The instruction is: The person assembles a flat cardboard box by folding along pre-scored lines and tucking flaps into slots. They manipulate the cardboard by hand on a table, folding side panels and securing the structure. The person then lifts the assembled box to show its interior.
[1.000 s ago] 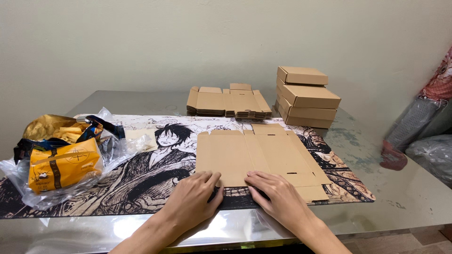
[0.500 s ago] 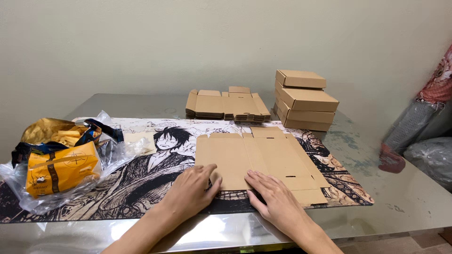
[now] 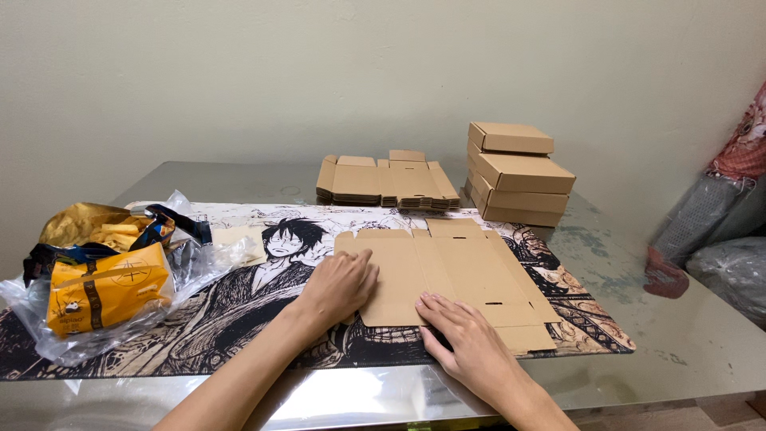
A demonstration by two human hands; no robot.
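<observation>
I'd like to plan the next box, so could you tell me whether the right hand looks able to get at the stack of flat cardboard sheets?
Probably yes: nothing stands between the right hand and the stack of flat cardboard sheets, only the flat sheet under both hands.

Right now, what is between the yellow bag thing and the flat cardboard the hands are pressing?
In the head view, between the yellow package and the flat cardboard sheet lies the black-and-white cartoon mat, with crinkled clear plastic and the left hand.
</observation>
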